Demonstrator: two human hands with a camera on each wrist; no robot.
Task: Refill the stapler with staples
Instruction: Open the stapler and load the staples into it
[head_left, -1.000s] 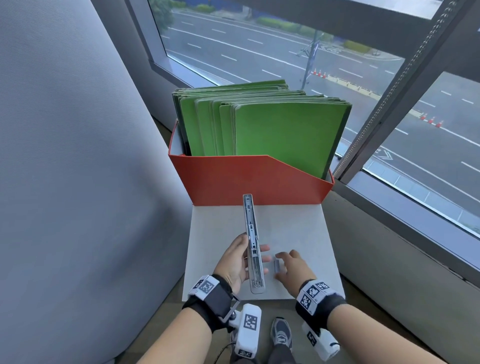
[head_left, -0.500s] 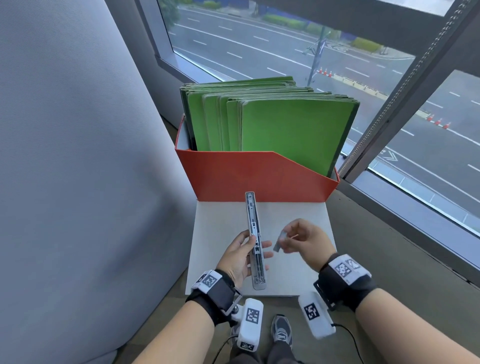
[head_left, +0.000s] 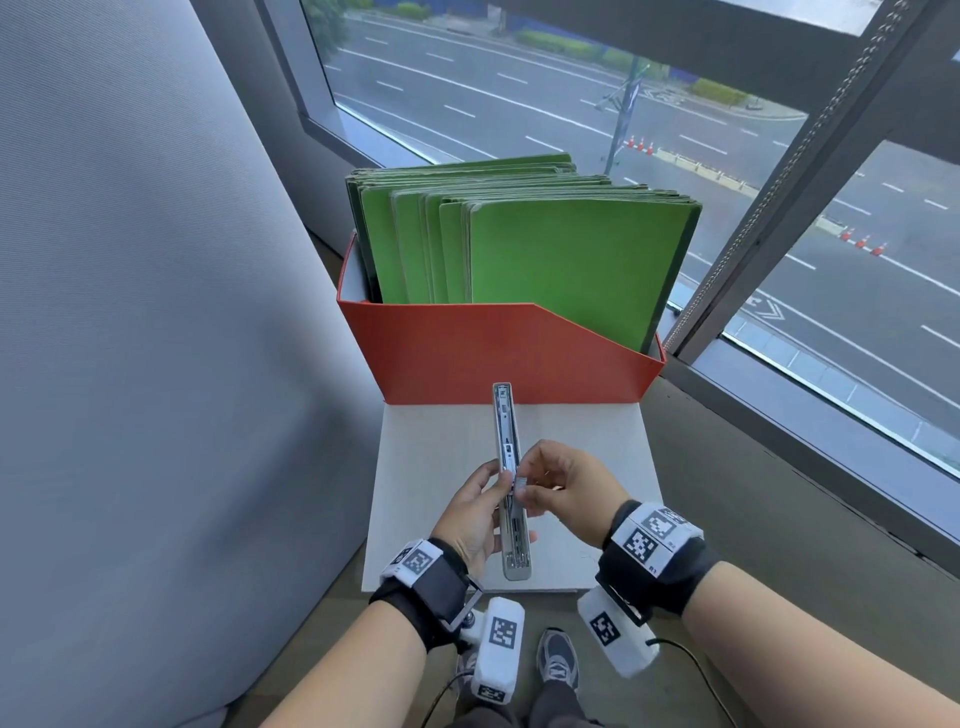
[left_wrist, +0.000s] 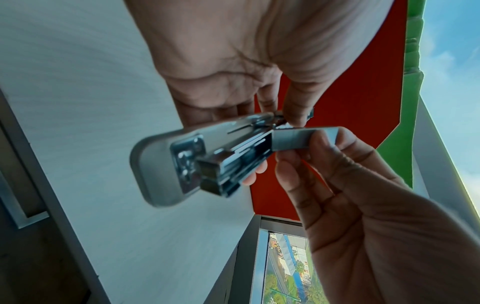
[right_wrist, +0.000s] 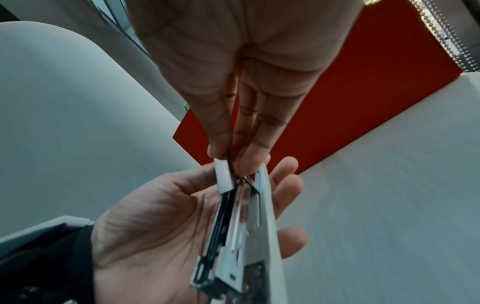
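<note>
A long grey stapler (head_left: 505, 431), swung open flat, points away from me over the small white table (head_left: 587, 452). My left hand (head_left: 480, 506) grips it from the left around its middle, thumb on top and fingers underneath. My right hand (head_left: 535, 493) pinches a short silver strip of staples (head_left: 520, 487) between thumb and fingers. In the left wrist view the staples (left_wrist: 298, 139) sit at the open end of the metal magazine channel of the stapler (left_wrist: 166, 162). The right wrist view shows the staples (right_wrist: 224, 176) touching the stapler (right_wrist: 259, 226) above my left palm.
A red file box (head_left: 498, 353) full of upright green folders (head_left: 561, 260) stands at the table's far edge, just beyond the stapler's tip. A grey padded partition (head_left: 130, 312) rises on the left. A window ledge and glass (head_left: 831, 322) run along the right.
My right hand lifted the staple strip off the table and carried it left to the stapler's magazine. My left hand kept hold of the open stapler in about the same place.
</note>
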